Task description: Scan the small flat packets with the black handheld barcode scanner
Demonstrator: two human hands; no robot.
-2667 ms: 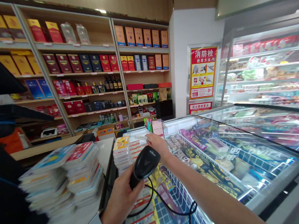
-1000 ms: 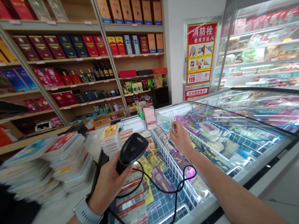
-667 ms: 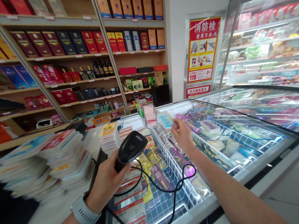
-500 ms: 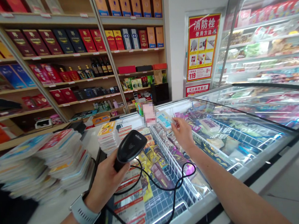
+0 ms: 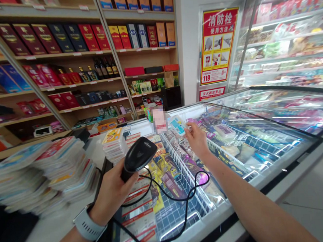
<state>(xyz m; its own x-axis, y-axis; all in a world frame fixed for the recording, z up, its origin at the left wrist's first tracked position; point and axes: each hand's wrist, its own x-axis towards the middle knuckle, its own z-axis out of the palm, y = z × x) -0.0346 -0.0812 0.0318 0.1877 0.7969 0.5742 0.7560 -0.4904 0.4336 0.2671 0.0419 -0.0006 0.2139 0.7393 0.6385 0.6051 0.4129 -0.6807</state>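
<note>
Your left hand (image 5: 110,194) closes firmly around the handle of a black corded barcode scanner (image 5: 138,158), its head tilted up and away from you. Your right hand (image 5: 197,140), raised above a wire basket (image 5: 186,182) in a glass-topped chest freezer (image 5: 225,208), pinches a small pale-blue flat pack (image 5: 177,125) in a narrow grip between thumb and fingers. The pack is ahead of the scanner and to its right, not touching it. One pack is in hand; neither hand touches the stacks of flat packs (image 5: 62,166) on the white counter (image 5: 47,232) left of the scanner, nor the shorter stack (image 5: 113,144) beyond them. The scanner's cable (image 5: 170,240) loops over the basket.
</note>
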